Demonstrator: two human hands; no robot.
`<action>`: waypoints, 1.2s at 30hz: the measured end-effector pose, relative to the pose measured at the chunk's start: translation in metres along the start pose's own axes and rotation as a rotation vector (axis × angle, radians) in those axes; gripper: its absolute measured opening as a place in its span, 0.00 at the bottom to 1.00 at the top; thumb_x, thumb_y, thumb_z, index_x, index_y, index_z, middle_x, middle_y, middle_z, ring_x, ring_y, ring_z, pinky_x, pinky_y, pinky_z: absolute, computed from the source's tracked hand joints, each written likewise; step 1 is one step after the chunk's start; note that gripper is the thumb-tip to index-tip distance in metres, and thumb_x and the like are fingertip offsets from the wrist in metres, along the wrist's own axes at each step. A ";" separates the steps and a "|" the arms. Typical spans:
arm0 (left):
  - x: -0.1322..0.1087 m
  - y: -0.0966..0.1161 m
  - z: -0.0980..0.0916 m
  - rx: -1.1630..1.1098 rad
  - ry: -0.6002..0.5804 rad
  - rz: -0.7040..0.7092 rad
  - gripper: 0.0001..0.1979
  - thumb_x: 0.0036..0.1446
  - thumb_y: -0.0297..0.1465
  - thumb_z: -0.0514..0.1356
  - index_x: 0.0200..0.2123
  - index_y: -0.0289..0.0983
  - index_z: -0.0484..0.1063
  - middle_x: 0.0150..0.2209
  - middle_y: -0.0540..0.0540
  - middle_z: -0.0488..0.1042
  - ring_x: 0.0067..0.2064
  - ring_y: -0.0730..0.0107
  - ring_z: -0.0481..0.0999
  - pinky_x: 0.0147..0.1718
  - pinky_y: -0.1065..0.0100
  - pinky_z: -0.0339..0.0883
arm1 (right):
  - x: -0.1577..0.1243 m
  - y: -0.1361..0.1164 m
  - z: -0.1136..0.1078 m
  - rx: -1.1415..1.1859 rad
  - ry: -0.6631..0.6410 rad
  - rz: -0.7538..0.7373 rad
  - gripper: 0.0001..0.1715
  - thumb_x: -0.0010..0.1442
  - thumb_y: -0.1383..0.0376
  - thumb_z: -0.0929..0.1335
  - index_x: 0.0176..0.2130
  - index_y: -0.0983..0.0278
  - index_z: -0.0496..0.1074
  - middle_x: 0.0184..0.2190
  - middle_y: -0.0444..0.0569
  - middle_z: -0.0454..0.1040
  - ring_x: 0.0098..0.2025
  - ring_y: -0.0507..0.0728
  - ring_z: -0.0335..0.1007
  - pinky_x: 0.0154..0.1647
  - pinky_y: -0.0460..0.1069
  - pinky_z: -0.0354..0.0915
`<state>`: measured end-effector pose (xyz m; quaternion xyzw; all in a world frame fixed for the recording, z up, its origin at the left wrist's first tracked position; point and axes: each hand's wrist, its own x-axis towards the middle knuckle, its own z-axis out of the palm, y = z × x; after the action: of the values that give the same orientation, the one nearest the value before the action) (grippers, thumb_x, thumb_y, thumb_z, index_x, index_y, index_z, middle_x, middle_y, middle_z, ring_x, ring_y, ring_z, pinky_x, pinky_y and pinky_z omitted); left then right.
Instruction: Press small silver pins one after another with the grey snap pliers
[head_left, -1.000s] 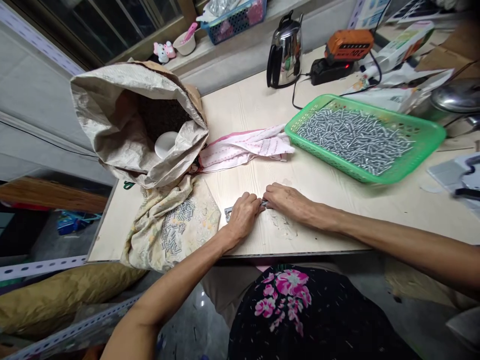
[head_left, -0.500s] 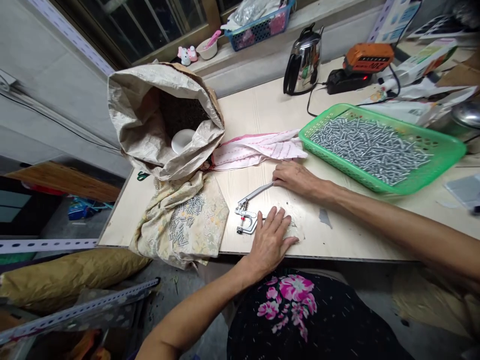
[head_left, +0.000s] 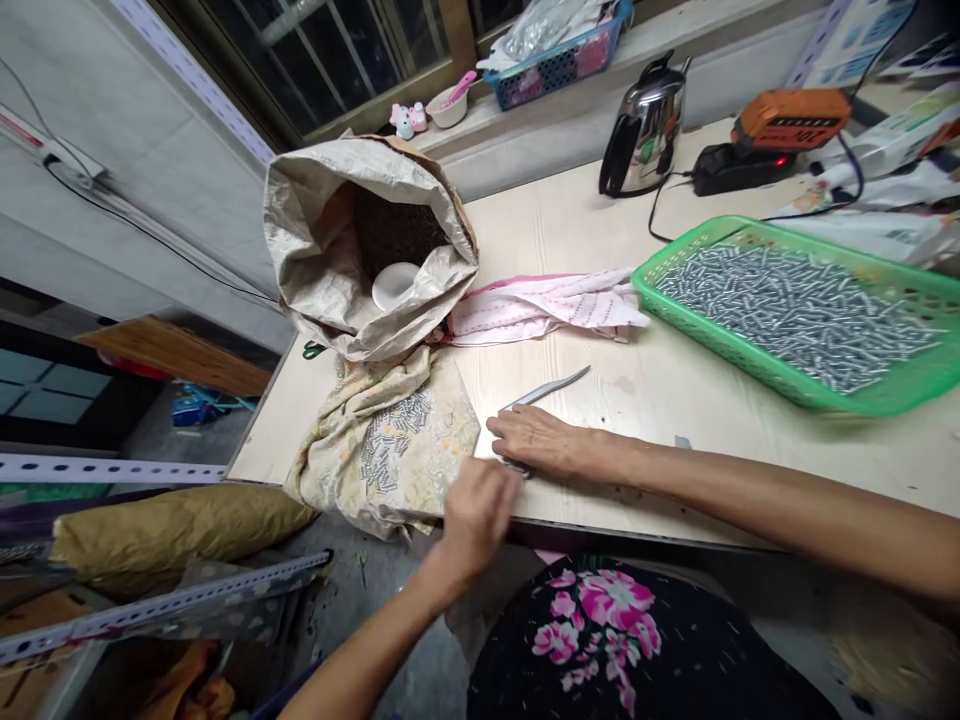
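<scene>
My right hand [head_left: 536,440] lies over the body of the metal hand tool [head_left: 551,388], hiding most of it; one grey handle sticks out beyond the fingers. What its curled fingers hold is hidden. Just left of it, my left hand [head_left: 480,505] is raised near the table's front edge, its fingers curled and blurred by motion; anything in them is too small to make out. Beside it, many small metal pieces [head_left: 382,455] lie on a yellow floral cloth [head_left: 442,400].
A green basket [head_left: 757,365] of metal pins stands at the right. An open sack [head_left: 315,230] with a white bowl [head_left: 395,286] is at the back left. Behind the tool lies a pink-and-white cloth [head_left: 540,305]. A kettle [head_left: 649,125] and an orange battery [head_left: 791,120] are further back.
My right hand has left the tool's handle and moved down-left over its body. My left hand has lifted off the table, moved left and curled its fingers. The view has shifted slightly.
</scene>
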<state>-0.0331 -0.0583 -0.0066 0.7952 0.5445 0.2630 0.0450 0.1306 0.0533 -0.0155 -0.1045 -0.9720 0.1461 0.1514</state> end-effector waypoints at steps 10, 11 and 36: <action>0.033 -0.093 -0.003 0.303 -0.095 -0.441 0.14 0.64 0.34 0.50 0.38 0.35 0.74 0.38 0.40 0.72 0.41 0.59 0.72 0.42 0.60 0.66 | 0.003 -0.003 0.002 -0.320 0.132 -0.095 0.13 0.68 0.71 0.59 0.37 0.62 0.70 0.32 0.46 0.70 0.34 0.54 0.61 0.35 0.50 0.54; 0.033 -0.095 -0.001 0.313 -0.102 -0.436 0.14 0.63 0.33 0.49 0.38 0.35 0.74 0.37 0.40 0.72 0.41 0.59 0.72 0.42 0.60 0.66 | -0.003 -0.003 -0.006 -0.331 0.149 -0.017 0.14 0.69 0.70 0.58 0.38 0.62 0.71 0.33 0.46 0.71 0.34 0.54 0.63 0.36 0.50 0.55; 0.038 -0.028 -0.002 -0.688 -0.250 -0.960 0.19 0.39 0.45 0.67 0.26 0.32 0.77 0.22 0.49 0.74 0.22 0.76 0.66 0.23 0.74 0.58 | -0.060 -0.022 0.007 -0.258 0.072 0.494 0.13 0.64 0.76 0.59 0.33 0.65 0.68 0.32 0.48 0.69 0.30 0.54 0.61 0.31 0.50 0.53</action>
<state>-0.0470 -0.0138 -0.0012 0.4252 0.7167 0.2789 0.4771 0.1807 0.0166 -0.0305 -0.3618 -0.9216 0.0499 0.1312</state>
